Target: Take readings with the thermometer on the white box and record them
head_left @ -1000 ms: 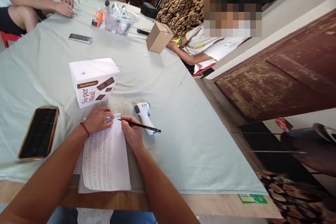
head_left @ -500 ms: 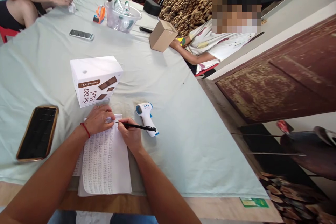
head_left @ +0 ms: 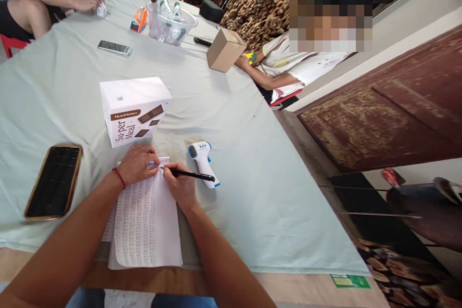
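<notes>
A stack of paper sheets (head_left: 166, 231) covered in rows of handwriting lies before me at the table's front edge. My right hand (head_left: 182, 187) is closed around a black pen (head_left: 191, 173), its tip near the top of the upper sheet. My left hand (head_left: 139, 166), with a red string bracelet, rests on the top left of the paper. Its fingers are curled over a small clear object (head_left: 153, 165) whose kind I cannot make out. Just beyond stands a white Super Meal box (head_left: 137, 101). A white infrared thermometer (head_left: 202, 161) lies right of my right hand.
A black phone (head_left: 54, 180) lies at left, a silver phone (head_left: 114, 47) farther back. Beyond are an orange tape dispenser (head_left: 139, 20), a clear basket (head_left: 155, 31) with bottles and a cardboard box (head_left: 225, 50). Several people sit around the cloth-covered table (head_left: 270, 211).
The view has shifted slightly, moving the table items a little to the right in the picture. Both my hands keep nearly the same place on the paper, the pen still in my right.
</notes>
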{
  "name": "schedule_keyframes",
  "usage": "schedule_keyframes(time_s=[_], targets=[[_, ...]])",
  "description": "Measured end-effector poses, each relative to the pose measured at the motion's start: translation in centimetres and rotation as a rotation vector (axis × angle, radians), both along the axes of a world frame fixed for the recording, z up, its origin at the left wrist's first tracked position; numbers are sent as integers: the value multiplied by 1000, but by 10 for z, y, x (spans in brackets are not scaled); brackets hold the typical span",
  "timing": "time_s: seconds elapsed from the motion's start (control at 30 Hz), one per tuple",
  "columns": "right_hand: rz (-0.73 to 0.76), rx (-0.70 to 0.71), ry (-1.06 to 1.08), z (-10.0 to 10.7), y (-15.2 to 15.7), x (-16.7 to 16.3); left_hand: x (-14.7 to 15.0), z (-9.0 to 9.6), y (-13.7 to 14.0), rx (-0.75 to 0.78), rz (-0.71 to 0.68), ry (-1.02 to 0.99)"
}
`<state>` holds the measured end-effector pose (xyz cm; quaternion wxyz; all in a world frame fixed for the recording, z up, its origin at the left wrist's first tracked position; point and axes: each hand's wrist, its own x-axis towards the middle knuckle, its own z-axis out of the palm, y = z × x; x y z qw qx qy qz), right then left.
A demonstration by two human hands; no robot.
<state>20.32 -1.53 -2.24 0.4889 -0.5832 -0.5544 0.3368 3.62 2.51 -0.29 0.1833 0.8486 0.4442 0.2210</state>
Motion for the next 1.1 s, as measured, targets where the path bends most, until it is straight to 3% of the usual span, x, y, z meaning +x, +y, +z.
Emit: schedule_keyframes(time_s=[1.1], targets=[[-9,-10,-27,0,-1,0,2,5,-1,-53,17,31]])
